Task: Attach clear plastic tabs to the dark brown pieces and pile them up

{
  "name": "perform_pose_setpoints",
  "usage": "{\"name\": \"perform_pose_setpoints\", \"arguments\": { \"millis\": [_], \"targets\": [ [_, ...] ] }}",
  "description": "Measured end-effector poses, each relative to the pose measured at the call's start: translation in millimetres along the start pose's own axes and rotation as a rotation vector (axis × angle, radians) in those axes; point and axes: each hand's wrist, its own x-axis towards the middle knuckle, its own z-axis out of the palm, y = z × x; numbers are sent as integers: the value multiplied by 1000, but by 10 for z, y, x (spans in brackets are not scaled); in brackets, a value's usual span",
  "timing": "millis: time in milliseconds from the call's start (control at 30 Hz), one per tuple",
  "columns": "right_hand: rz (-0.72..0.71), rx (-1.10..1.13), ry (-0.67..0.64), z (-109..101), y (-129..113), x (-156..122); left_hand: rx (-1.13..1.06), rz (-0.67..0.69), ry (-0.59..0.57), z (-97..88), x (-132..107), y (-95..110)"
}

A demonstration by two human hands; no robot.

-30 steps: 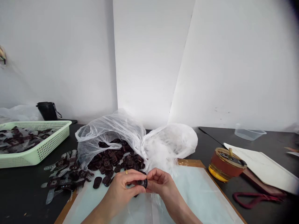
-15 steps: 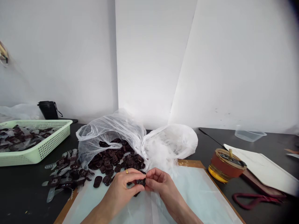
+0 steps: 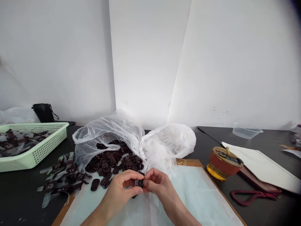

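Note:
My left hand (image 3: 118, 188) pinches a small dark brown plastic buckle (image 3: 138, 182) between thumb and fingers. Against its right end are the closed fingertips of my right hand (image 3: 160, 185); what they grip is mostly hidden. Just beyond the hands, dark brown buckles (image 3: 108, 161) spill from a clear plastic bag (image 3: 110, 124). To its right lies a second bag (image 3: 184, 141), full of clear, whitish pieces. Left of the loose buckles is a heap of buckles with clear straps (image 3: 62, 180). Pale sheeting covers the brown-edged board (image 3: 192, 197) under my hands.
A green basket (image 3: 47, 147) of strapped buckles stands left, a black cup (image 3: 44, 112) behind it. On the right are a tape roll (image 3: 223, 164), red-handled scissors (image 3: 249, 197), a white pad (image 3: 263, 164) and a clear container (image 3: 246, 131). A white wall rises behind.
The view has turned slightly right, so things sit a little further left. Both hands stay together at the buckle, with only a small shift of the fingers.

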Motion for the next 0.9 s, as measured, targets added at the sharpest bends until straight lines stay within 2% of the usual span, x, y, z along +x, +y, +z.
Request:
{"name": "perform_pose_setpoints", "arguments": {
  "millis": [267,433,500,900],
  "targets": [
    [-38,-51,21,-6,88,37,399,231,46,31,-56,22],
    [-57,-52,62,8,156,59,496,428,71,86,-80,-48],
    [-66,-72,61,14,155,56,515,453,79,94,-79,-58],
    [-149,-160,51,31,134,16,381,100,50,74,-60,78]
  ]
}}
